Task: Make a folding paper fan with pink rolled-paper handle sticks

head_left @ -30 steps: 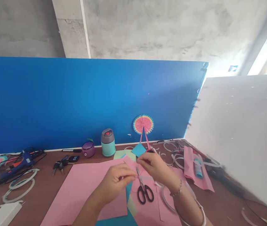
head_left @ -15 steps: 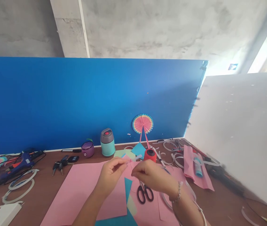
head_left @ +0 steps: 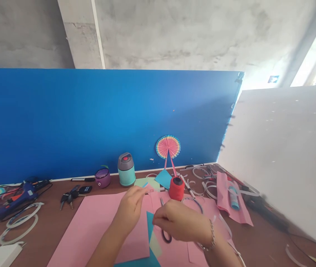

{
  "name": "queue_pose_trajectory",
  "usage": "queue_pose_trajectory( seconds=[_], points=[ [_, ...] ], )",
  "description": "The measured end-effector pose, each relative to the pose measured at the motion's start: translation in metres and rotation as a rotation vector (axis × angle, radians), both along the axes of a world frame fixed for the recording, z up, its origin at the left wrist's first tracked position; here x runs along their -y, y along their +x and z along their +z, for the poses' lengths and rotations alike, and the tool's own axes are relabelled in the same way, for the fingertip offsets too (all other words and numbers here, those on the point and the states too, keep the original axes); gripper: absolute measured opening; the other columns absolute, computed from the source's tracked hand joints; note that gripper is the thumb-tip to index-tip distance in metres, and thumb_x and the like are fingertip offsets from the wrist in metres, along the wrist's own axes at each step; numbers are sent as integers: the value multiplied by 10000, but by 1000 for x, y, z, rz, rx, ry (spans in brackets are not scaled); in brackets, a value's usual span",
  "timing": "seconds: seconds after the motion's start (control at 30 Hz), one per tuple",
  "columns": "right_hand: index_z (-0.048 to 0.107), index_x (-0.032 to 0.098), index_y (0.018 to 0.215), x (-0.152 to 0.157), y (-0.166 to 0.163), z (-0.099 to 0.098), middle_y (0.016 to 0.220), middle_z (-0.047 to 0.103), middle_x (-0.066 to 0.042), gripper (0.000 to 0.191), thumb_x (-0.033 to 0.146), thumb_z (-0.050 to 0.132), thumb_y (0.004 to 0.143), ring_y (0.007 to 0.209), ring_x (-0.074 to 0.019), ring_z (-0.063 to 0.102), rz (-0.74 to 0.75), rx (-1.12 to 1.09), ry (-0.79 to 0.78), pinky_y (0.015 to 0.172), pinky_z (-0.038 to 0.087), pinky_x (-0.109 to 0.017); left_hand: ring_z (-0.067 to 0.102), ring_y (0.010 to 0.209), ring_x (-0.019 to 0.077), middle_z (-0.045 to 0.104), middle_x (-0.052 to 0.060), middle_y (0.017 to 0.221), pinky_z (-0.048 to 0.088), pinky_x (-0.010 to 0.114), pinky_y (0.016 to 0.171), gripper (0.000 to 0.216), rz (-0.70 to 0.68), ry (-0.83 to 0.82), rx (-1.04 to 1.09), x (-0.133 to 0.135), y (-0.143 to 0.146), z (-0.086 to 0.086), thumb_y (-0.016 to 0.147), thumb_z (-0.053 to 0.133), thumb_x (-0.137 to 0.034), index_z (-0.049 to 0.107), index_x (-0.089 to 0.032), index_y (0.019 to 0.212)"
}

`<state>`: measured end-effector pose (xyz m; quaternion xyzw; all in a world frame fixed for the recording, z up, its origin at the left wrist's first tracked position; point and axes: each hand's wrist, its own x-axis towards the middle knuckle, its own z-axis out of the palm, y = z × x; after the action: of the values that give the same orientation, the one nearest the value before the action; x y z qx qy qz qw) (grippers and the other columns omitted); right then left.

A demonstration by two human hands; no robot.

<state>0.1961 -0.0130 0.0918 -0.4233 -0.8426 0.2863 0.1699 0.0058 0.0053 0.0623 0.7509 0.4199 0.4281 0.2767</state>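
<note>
Between the fingertips of my left hand (head_left: 131,205) is a small pink folded paper (head_left: 149,187) with a blue edge. My right hand (head_left: 176,220) is closed in a pinch, and whatever it grips is hidden or too thin to make out. It hovers over black-handled scissors (head_left: 167,238), covering most of them. Below both hands lie large pink paper sheets (head_left: 99,218) with blue paper (head_left: 150,257) and a pale green piece (head_left: 155,243) between them. A red thread spool (head_left: 176,189) stands just beyond my right hand.
A pink pleated round fan (head_left: 168,147) leans on the blue partition (head_left: 63,122). Behind the paper stand a turquoise flask (head_left: 126,174) and a purple cup (head_left: 102,178). Keys (head_left: 73,194) and a glue gun (head_left: 21,196) lie left; a glue stick (head_left: 234,198) lies right.
My right hand has moved down and slightly left, away from the left hand, and now covers much of the scissors. The red spool shows more fully. My left hand stays nearly in place.
</note>
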Motion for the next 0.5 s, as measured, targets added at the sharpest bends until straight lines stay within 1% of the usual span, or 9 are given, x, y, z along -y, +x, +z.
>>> queue_pose_trajectory(
  seconds=[0.03, 0.1, 0.17, 0.23, 0.27, 0.3, 0.37, 0.43, 0.5],
  points=[
    [534, 174, 557, 2, 0, 1, 509, 484, 31, 288, 188, 435, 827, 495, -89, 387, -31, -17, 42, 497, 286, -213, 572, 894, 210, 652, 83, 928, 448, 328, 810, 336, -66, 7, -79, 0, 0, -1, 905, 392, -270, 700, -251, 1035],
    [568, 177, 625, 1, 3, 5, 572, 531, 15, 278, 200, 406, 849, 547, -103, 420, -202, -60, 150, 519, 299, -214, 577, 860, 197, 661, 72, 891, 457, 302, 778, 301, -207, -71, -139, 3, 0, 0, 890, 429, -263, 724, -249, 948],
    [579, 176, 660, -5, 7, 7, 595, 538, 11, 284, 206, 381, 862, 564, -108, 428, -323, -86, 184, 527, 307, -214, 591, 810, 185, 672, 62, 849, 471, 276, 733, 211, -292, -198, -44, 6, 0, 3, 842, 525, -279, 727, -222, 865],
    [609, 178, 696, -9, 8, 8, 617, 562, 10, 264, 188, 392, 846, 573, -109, 457, -263, -80, 105, 532, 319, -209, 605, 785, 185, 677, 57, 829, 482, 272, 705, 149, -243, -255, 150, 5, -1, 4, 788, 600, -296, 708, -197, 816],
    [623, 180, 697, -9, 7, 7, 633, 581, 6, 255, 172, 405, 830, 588, -113, 481, -207, -60, 74, 538, 324, -209, 609, 785, 189, 676, 56, 823, 484, 277, 704, 138, -161, -232, 227, 3, -2, 3, 775, 613, -299, 695, -192, 798],
    [638, 186, 706, -7, 5, 7, 650, 599, 4, 249, 165, 417, 820, 608, -117, 504, -155, -40, 53, 548, 328, -209, 610, 792, 194, 674, 55, 822, 484, 284, 707, 131, -54, -177, 263, 1, -3, 2, 775, 609, -298, 686, -193, 787],
    [638, 189, 685, -1, 0, 8, 603, 579, 10, 245, 182, 433, 819, 575, -115, 496, -73, -18, 32, 532, 319, -212, 604, 818, 200, 672, 52, 834, 472, 296, 728, 132, 107, -34, 195, -2, -4, -1, 796, 571, -267, 687, -209, 774],
    [627, 188, 685, 3, -2, 10, 587, 548, 13, 274, 203, 405, 846, 562, -110, 465, -111, -50, 91, 526, 309, -215, 594, 800, 193, 667, 47, 808, 459, 290, 719, 170, 52, 21, 38, -2, -4, -1, 809, 545, -235, 701, -224, 742],
    [605, 181, 664, 2, 0, 12, 589, 520, 12, 314, 207, 369, 869, 571, -110, 428, -265, -79, 192, 533, 296, -222, 586, 742, 179, 656, 47, 764, 459, 277, 677, 162, -142, -67, -8, 1, -4, 2, 797, 574, -242, 708, -217, 710]
  ],
)
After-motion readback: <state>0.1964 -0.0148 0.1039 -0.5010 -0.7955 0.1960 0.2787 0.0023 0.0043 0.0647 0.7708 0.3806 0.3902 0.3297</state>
